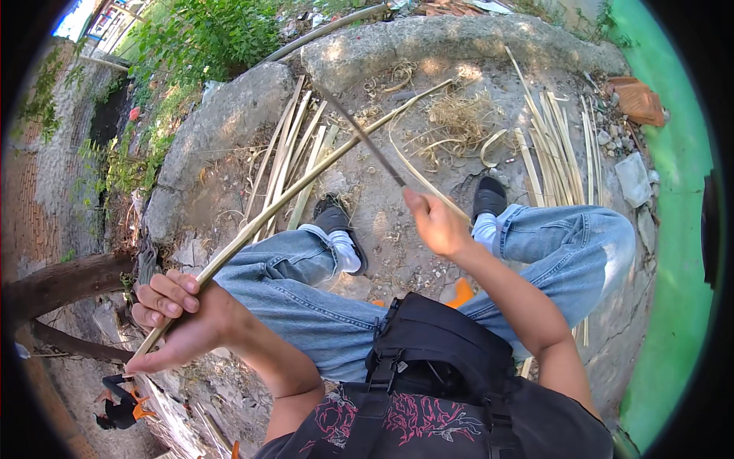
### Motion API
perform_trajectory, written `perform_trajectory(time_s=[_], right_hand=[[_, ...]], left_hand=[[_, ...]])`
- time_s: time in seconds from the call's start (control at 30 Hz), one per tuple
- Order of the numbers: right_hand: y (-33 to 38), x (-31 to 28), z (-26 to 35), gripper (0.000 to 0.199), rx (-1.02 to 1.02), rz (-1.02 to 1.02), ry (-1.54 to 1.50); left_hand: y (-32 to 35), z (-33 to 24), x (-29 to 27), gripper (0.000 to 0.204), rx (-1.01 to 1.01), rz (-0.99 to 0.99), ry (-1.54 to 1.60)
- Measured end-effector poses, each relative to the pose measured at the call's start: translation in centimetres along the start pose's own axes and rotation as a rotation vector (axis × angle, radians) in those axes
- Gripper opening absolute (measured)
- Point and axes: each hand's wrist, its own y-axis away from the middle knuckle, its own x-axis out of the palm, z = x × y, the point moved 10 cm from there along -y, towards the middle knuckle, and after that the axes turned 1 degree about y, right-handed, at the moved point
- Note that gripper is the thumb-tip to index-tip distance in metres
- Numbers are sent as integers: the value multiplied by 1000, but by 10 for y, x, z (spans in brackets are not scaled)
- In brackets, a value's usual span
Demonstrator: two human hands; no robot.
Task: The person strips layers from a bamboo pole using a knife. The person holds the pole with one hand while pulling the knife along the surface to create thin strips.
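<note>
My left hand [180,314] is closed round the lower end of a long, pale bamboo strip [306,183], which slants up and away to the right. My right hand [440,226] grips a knife whose long, narrow dark blade [376,151] points up to the left; its handle is hidden in my fist. Blade and strip cross near the middle of the view, and I cannot tell whether they touch. A thin curved shaving [414,170] runs from near the strip down behind my right hand.
Pale split strips lie in a bundle [554,149] at the right and another [287,153] at the left. Curled shavings [462,118] are heaped between them. Beyond stands a low concrete kerb [459,42]; a green wall [680,229] borders the right. A black bag [440,344] rests at my waist.
</note>
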Motion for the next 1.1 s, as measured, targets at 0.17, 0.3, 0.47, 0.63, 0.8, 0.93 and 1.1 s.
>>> perform_trajectory(time_s=[0.17, 0.3, 0.47, 0.63, 0.8, 0.93, 1.1], right_hand=[[23, 8, 53, 55, -121, -19, -64], [49, 18, 120, 51, -346, 104, -145], [18, 25, 44, 56, -290, 12, -61], [-32, 1, -73, 59, 50, -178, -2], [18, 27, 50, 63, -134, -30, -153], [56, 40, 125, 51, -455, 98, -163], [-15, 19, -30, 60, 17, -107, -136]], left_hand=[[3, -1, 8, 71, -1, 37, 18], [5, -1, 12, 72, -10, 78, 49], [3, 3, -3, 72, -7, -23, -25], [2, 1, -16, 74, 37, -105, -90], [0, 1, -11, 72, 43, -118, -153], [3, -4, -7, 71, 52, -130, -136], [5, -4, -12, 70, 74, -186, -227]])
